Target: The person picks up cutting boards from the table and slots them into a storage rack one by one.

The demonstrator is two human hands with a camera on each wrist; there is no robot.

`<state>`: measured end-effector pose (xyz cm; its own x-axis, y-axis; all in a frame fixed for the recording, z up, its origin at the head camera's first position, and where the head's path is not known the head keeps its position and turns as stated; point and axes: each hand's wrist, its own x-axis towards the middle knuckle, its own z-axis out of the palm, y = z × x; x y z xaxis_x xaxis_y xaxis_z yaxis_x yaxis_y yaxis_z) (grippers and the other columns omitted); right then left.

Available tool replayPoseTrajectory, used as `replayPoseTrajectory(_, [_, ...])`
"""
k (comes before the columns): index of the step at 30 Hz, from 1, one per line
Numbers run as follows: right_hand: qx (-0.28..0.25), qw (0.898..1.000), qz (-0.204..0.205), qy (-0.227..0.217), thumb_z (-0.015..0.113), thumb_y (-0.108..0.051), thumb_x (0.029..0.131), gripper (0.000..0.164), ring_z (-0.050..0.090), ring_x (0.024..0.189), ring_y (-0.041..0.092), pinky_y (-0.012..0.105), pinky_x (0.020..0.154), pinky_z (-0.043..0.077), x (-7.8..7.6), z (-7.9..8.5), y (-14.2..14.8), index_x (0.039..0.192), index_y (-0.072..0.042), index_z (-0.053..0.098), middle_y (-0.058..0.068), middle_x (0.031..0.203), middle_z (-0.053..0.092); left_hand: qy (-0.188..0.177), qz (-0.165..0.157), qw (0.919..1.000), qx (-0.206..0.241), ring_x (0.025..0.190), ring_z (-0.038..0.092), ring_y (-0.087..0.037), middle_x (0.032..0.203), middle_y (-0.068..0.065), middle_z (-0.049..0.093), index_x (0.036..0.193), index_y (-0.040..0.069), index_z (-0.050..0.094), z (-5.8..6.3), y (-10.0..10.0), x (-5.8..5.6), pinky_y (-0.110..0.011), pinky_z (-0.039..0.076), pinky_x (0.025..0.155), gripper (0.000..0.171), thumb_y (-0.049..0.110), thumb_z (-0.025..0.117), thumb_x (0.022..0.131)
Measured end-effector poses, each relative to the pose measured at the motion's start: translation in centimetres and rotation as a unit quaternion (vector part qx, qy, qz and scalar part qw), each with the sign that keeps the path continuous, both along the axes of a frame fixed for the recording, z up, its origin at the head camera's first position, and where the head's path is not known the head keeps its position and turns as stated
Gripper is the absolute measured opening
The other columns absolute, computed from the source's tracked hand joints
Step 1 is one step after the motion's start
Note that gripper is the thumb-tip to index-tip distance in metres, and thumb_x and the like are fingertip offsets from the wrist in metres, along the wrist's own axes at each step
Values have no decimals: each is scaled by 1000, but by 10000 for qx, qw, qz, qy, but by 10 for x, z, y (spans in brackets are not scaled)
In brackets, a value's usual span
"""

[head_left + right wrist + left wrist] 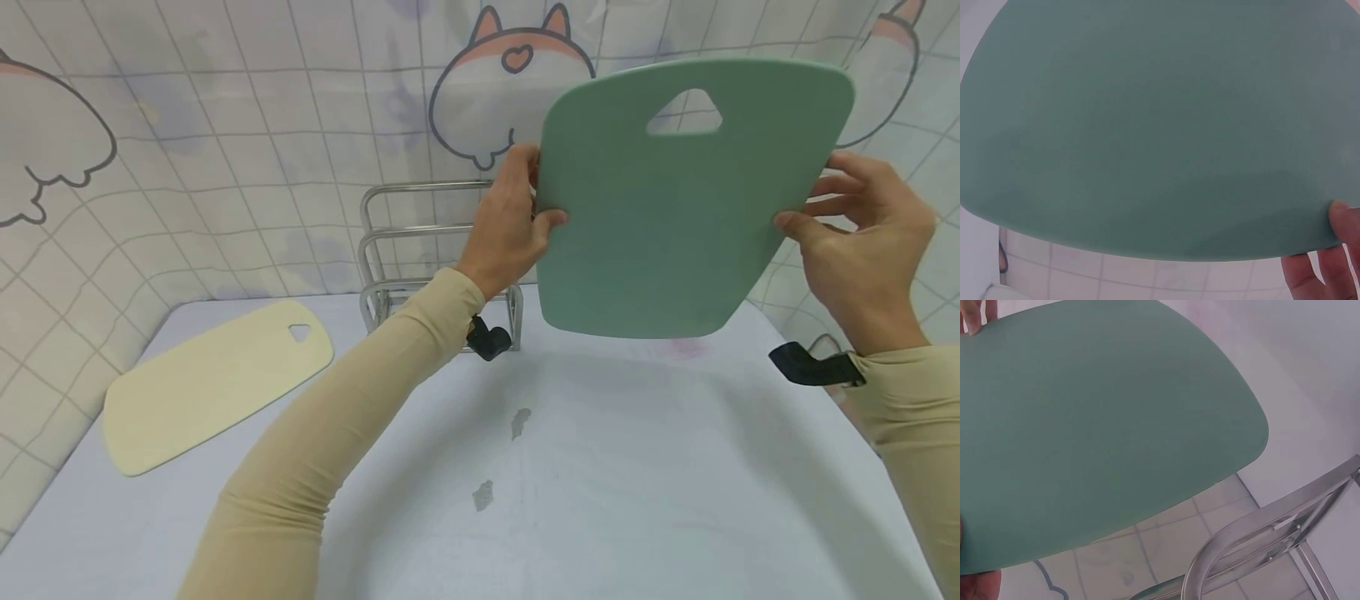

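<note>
A green cutting board (660, 225) with a handle hole near its top edge is held up above the table, its broad face toward the head camera. My left hand (510, 221) pinches its left edge, thumb on the near face and fingers behind. At the opposite edge my right hand (870, 233) pinches it the same way, and the right wrist view shows the thumb (1342, 219) on the face with fingers below the rim. Behind my left forearm stands a metal wire rack (375, 250), partly hidden by that arm and the board.
A cream cutting board (217, 383) lies flat on the white-covered table (600, 483) at the left. Two small grey patches mark the cover near the middle. A tiled-pattern curtain (300, 150) with cartoon animals hangs behind the rack.
</note>
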<state>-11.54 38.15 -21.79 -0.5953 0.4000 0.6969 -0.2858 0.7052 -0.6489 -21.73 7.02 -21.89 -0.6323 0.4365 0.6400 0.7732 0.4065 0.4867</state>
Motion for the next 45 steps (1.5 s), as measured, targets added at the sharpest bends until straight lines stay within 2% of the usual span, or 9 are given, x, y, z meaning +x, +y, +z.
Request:
replayPoseTrajectory(3, [-83,9999,68,39,73,10,85,56,63,81,-11,10,74,48,-2,-1,0,129,-23,73,-31,101,65,7,23,10000,22,105,56,-26,125,-18,54,141,-2,37,-1,0,-2,-28,53,88,57,9,71,97])
replayPoseTrajectory(9, [-30,9999,-56,-136,73,5,88,56,61,82,-12,10,75,46,-3,-5,0,132,-30,70,-32,103,63,77,42,10000,42,98,57,-26,125,-18,53,139,-3,38,-3,0,-4,-29,53,86,55,10,72,97])
replayPoseTrajectory(15, [-111,9998,-79,-177,73,5,88,55,61,81,-12,10,75,46,-3,-5,-2,132,-28,70,-32,102,62,135,50,9999,28,94,57,-26,123,-18,53,138,-2,38,-5,1,-6,-29,53,83,55,11,72,97])
replayPoseTrajectory(24, [46,9995,-231,-199,71,4,90,54,59,84,-13,9,77,44,-4,-4,-7,133,-30,69,-35,101,58,101,64,9999,42,101,57,-27,125,-18,53,138,-1,38,-7,3,-10,-30,54,86,55,10,72,96])
replayPoseTrajectory(32, [5,9999,-104,-65,70,7,89,55,59,84,-12,9,77,46,-8,-3,-7,132,-26,71,-33,100,59,148,136,9998,41,105,56,-26,124,-17,54,138,-1,39,-6,4,-14,-31,54,89,55,10,73,96])
replayPoseTrajectory(39, [-247,9996,-17,-102,70,9,86,56,61,80,-9,8,70,47,-11,-5,-6,131,-25,71,-29,98,62,199,187,9996,78,107,57,-26,123,-16,55,138,-1,41,-6,5,-16,-32,55,91,55,9,73,96])
replayPoseTrajectory(45, [-460,9987,45,-209,72,6,87,55,62,83,-9,7,73,48,-12,-7,-6,131,-26,71,-28,99,62,186,246,9995,65,111,57,-26,124,-16,55,137,-1,41,-8,5,-18,-34,54,97,55,9,74,95])
